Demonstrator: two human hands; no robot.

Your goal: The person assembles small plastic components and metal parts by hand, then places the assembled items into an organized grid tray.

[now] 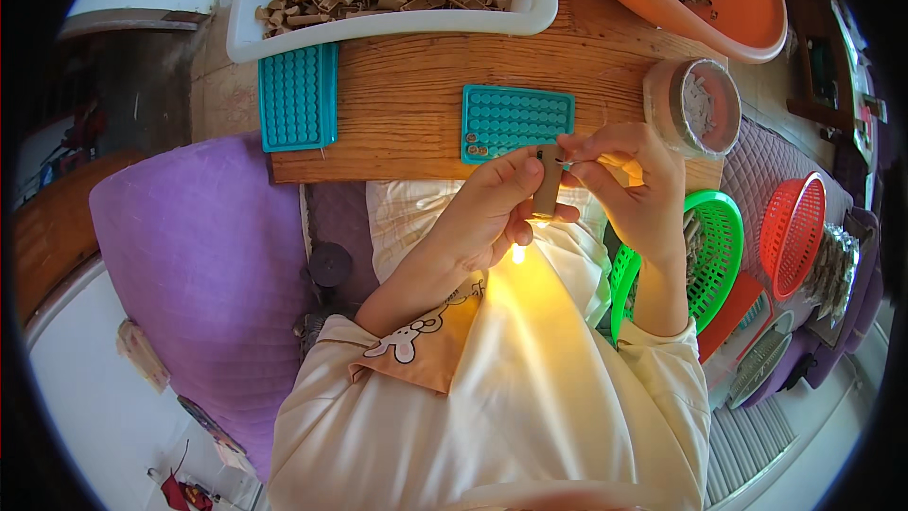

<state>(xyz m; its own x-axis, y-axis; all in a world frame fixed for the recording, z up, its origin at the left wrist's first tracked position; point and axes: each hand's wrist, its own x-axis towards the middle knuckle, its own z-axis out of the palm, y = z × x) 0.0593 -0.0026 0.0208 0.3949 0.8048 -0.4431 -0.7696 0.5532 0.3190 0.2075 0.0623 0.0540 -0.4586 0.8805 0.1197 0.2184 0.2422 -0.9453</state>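
A short brown cardboard tube [546, 187] stands nearly upright in my left hand [492, 208], whose thumb and fingers close round it. A small dark spot shows near its upper end. Close beside that end, my right hand [636, 175] pinches something thin and pale, too small to name. Just beyond the hands, on the table, lies a teal tray [525, 109] with rows of round hollows. A few small brown pieces [476, 145] sit at its near left corner. Yellow light shines below the tube, over my lap.
On the wooden table [397, 123] stand a white bin [397, 27] of brown tubes, a second teal tray [298, 99], an orange basin [757, 24] and a round tub [667, 104] with pale bits. A green basket [726, 255] and a red basket [797, 237] stand at right.
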